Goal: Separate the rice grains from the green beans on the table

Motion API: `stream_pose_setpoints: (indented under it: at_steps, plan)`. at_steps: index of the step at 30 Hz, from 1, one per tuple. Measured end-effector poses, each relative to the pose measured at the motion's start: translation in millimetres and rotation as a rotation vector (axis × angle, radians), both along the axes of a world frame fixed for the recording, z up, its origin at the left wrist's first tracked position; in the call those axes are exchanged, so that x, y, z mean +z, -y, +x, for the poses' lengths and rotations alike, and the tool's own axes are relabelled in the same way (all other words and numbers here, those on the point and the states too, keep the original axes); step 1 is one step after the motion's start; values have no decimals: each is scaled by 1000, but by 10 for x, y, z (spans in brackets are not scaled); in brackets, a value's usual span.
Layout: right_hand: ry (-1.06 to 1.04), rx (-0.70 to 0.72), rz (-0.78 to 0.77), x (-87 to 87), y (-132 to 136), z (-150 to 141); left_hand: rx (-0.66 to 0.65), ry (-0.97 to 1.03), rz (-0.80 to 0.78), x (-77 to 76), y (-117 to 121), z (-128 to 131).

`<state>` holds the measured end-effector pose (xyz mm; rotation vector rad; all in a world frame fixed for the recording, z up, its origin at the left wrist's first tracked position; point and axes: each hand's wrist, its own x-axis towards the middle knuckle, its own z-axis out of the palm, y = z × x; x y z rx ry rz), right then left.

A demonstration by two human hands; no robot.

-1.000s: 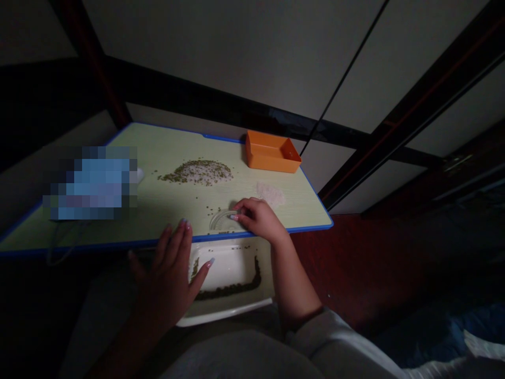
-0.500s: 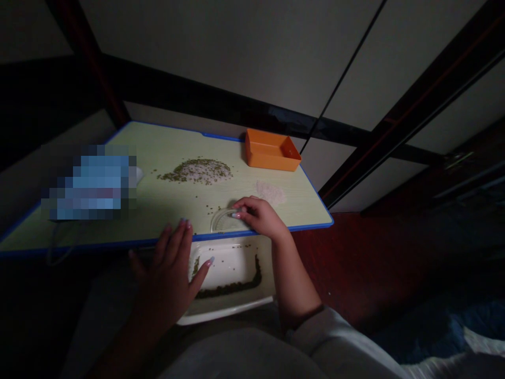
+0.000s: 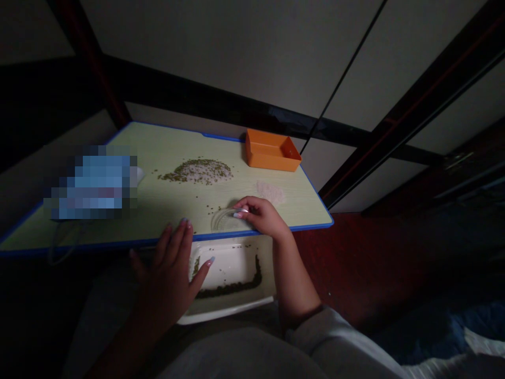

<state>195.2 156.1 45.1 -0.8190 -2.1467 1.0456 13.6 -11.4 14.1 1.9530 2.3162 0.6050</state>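
Note:
My right hand grips the rim of a clear round plastic dish or lid between thumb and fingers, at the near edge of the table. My left hand rests with fingers spread against that edge, holding nothing. Below the edge, between my arms, is a white basin with green beans gathered along its inner sides and a few specks on its floor. Farther back on the table lies a mixed pile of green beans and pale grains. A smaller heap of pale rice-like grains lies just beyond my right hand.
The pale table has a blue edge. An orange rectangular box stands at its far right. A blurred blue object with a cord sits at the left. Cabinet panels rise behind, and a dark red floor shows at the right.
A few small specks on the basin floor lie differently. The clear dish and my right fingers have shifted very slightly; my left hand stays in place.

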Motion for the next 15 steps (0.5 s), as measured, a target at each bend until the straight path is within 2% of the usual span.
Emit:
stream_pose_setpoints:
  at_steps: [8,15]
  plan:
    - [99,-138,202,43,55,-200,47,26,45,-33,-1,17]
    - [173,-97,286,88,162,-394,60,21,45,-37,17,4]
